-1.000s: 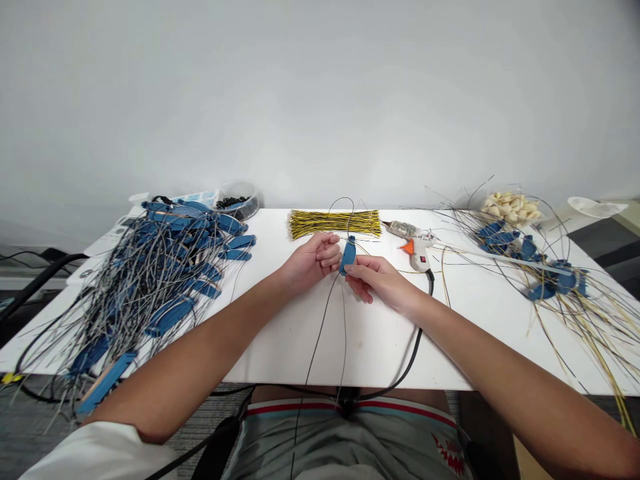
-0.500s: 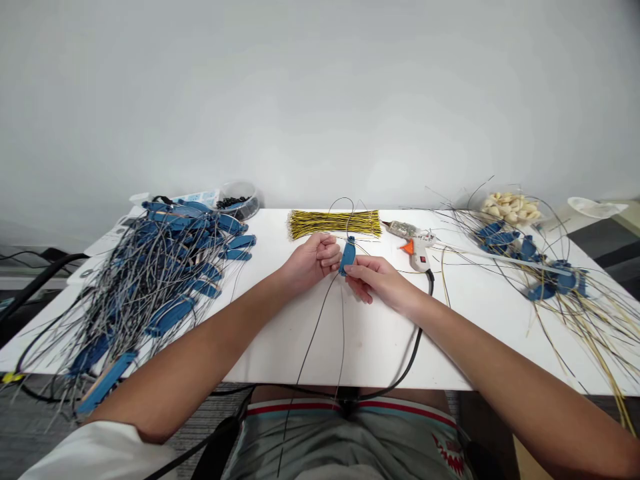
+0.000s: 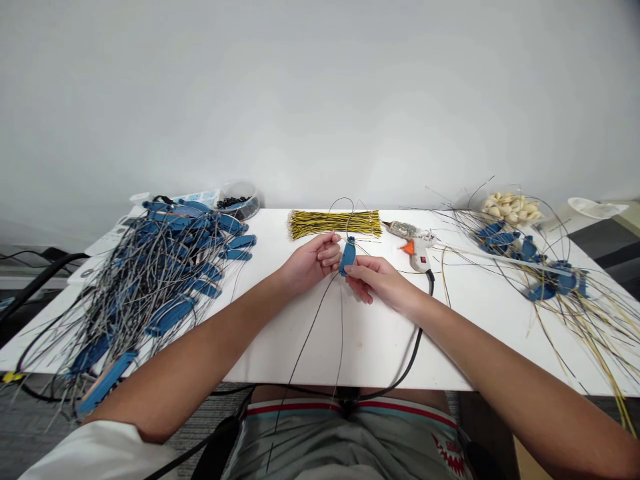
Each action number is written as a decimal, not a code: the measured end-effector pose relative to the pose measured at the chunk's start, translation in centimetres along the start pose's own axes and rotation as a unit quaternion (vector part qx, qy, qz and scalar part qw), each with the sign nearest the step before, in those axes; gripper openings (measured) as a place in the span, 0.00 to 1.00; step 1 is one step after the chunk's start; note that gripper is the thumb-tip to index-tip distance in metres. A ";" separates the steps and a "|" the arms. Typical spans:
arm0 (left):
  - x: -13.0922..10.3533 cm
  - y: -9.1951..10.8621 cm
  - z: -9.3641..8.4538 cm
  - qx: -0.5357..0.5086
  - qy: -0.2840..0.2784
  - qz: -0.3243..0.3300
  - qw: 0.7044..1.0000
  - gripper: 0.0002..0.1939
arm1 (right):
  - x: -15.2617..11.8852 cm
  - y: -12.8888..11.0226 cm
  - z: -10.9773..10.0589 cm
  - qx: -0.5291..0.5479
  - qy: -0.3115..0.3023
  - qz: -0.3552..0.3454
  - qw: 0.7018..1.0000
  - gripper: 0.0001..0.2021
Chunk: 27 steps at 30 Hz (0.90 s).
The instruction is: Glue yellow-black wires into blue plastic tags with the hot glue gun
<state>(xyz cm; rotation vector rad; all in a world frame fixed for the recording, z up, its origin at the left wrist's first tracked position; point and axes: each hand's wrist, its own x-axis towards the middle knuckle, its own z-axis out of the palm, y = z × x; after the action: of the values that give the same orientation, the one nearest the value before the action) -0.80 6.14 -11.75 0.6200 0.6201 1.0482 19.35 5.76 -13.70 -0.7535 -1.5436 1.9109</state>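
A small blue part (image 3: 349, 253) with thin dark wires trailing from both ends is upright near the middle of the table. My right hand (image 3: 370, 277) pinches its lower right side between thumb and fingers. Just left of the part, my left hand (image 3: 320, 259) has its fingers curled, the fingertips close to the part's left edge; whether they grip a wire is too small to tell. Two thin wires hang from the part toward my lap. Behind my hands lies a bundle of yellow and black wires (image 3: 335, 224).
A glue gun (image 3: 417, 250) with an orange trigger lies right of my hands, its black cable running to the table's front edge. Many wired blue parts (image 3: 170, 313) are heaped left. More blue parts (image 3: 565, 280) and a container of pale pieces (image 3: 510, 208) stand right.
The fingers of my left hand have loosened a little, the index finger extending upward. The hanging wires have swung slightly to the left. My right hand and the blue part have hardly moved.
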 end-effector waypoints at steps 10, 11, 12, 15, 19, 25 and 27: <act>0.2 -0.1 -0.3 0.015 -0.017 0.008 1.000 0.12 | 0.0 -0.2 0.0 0.001 0.000 0.001 1.000 0.17; 0.2 -0.1 -0.4 0.012 -0.020 0.006 1.000 0.13 | 0.0 -0.2 0.0 0.003 0.001 0.002 1.000 0.17; 0.3 -0.1 -0.4 0.008 -0.021 0.003 1.000 0.13 | 0.0 -0.2 0.0 0.004 0.002 0.003 1.000 0.17; 0.4 0.0 -0.5 -0.004 -0.017 0.000 1.000 0.13 | 0.0 -0.1 0.0 0.003 0.002 0.001 1.000 0.17; 0.4 0.1 -0.3 -0.010 -0.023 0.002 1.000 0.16 | 0.1 -0.1 0.0 0.004 -0.003 0.002 1.000 0.17; 0.2 -0.2 -0.1 0.045 -0.019 0.019 0.999 0.20 | 0.0 -0.1 0.0 0.007 0.001 0.000 1.000 0.17; 0.3 -0.5 -0.3 0.073 0.005 0.044 0.996 0.19 | 0.1 0.0 0.0 0.011 0.001 0.000 1.000 0.17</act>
<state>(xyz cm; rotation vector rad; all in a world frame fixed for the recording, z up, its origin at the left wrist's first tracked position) -0.66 6.26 -12.32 0.7754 0.6865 1.0943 19.35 5.84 -13.71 -0.7461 -1.5193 1.9237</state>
